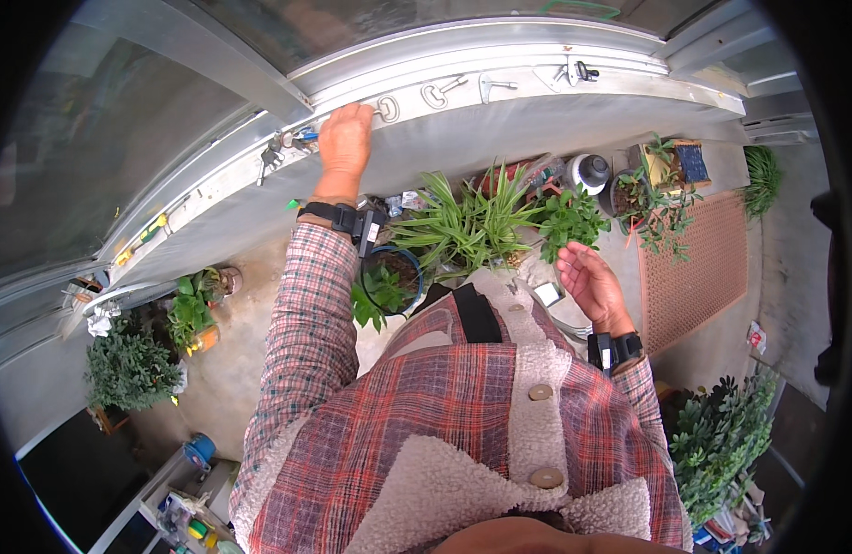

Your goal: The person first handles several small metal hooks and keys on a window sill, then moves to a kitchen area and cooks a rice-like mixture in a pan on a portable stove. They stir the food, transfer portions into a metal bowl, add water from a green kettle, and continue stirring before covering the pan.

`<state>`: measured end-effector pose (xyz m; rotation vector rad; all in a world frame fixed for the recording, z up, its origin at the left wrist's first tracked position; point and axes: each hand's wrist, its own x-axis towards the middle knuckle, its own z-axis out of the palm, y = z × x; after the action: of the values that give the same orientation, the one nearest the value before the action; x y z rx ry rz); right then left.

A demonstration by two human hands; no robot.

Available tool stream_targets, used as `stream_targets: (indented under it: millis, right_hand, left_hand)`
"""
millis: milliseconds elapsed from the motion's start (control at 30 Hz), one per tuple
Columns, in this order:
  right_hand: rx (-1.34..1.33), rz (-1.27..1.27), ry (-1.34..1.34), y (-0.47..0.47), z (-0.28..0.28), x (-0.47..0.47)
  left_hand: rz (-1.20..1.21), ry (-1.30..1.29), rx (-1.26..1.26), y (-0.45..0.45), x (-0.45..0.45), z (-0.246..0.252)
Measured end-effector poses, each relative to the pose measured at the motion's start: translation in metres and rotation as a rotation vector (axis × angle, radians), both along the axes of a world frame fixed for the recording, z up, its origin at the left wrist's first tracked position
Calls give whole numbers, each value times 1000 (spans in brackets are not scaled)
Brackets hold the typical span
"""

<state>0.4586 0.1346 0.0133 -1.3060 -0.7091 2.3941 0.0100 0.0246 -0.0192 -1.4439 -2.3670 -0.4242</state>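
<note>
My left hand (345,142) reaches to the white window sill (460,102), back upward, with its fingers curled and their tips hidden. Right beside it lies a metal key with a loop handle (387,109); whether the fingers grip its shaft cannot be seen. Farther right along the sill are a second loop-handled key (436,95), a metal key with a flat triangular handle (494,86), and a cluster of keys with a black piece (582,72). A bunch of keys (269,160) and a blue-handled tool (305,134) lie to the left. My right hand (593,285) hangs empty, palm turned up, beside a leafy plant (571,220).
Below the sill stand a spider plant (460,221), a blue-rimmed pot (418,266) and a white container with a black cap (590,172). A perforated brown mat (703,270) lies at right. Yellow-handled screwdrivers (151,230) rest at the sill's left end. Bushy plants (132,363) flank both sides.
</note>
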Motion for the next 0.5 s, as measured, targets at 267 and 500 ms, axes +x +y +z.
stream_targets:
  millis: [267, 500]
  right_hand:
    - [-10, 0, 8, -1, -3, 1]
    - [22, 21, -22, -1, 2, 4]
  left_hand:
    - [-140, 144, 207, 10, 17, 3]
    - [-198, -65, 8, 81, 57, 2]
